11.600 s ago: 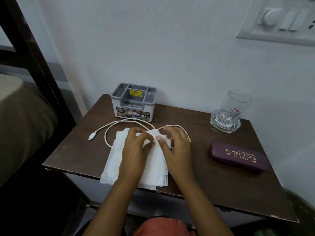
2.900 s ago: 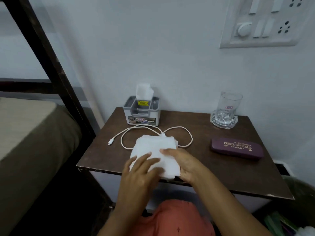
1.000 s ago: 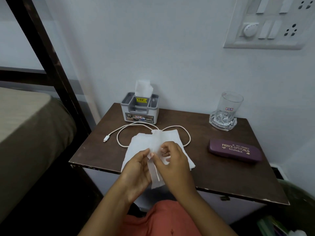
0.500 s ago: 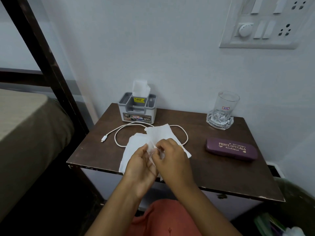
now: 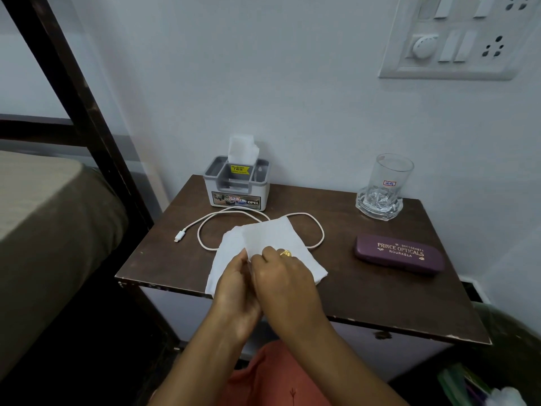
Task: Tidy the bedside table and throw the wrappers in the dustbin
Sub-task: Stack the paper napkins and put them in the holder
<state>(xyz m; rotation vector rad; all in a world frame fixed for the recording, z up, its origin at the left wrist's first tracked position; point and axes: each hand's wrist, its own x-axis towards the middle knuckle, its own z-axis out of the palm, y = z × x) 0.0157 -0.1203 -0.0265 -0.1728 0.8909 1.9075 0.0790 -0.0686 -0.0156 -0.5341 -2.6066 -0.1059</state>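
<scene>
On the brown bedside table (image 5: 366, 291), near its front edge, lies a stack of white tissues (image 5: 225, 259). My left hand (image 5: 237, 291) and my right hand (image 5: 281, 276) meet over it and pinch one white tissue (image 5: 269, 235), which they hold partly lifted off the stack. A grey organiser box (image 5: 237, 186) stands at the back left with a folded tissue (image 5: 243, 148) upright in its rear slot. A white charging cable (image 5: 257, 221) loops between the box and the stack.
A glass tumbler (image 5: 386, 183) stands at the back right, with a purple spectacle case (image 5: 399, 253) in front of it. A bed (image 5: 44, 224) with a dark frame post is on the left. A bin with a green liner (image 5: 503, 332) sits low right.
Since 2.9 s ago my hands lifted a single tissue from the stack. Over the last second they have held it together, and it now sits flatter and further back.
</scene>
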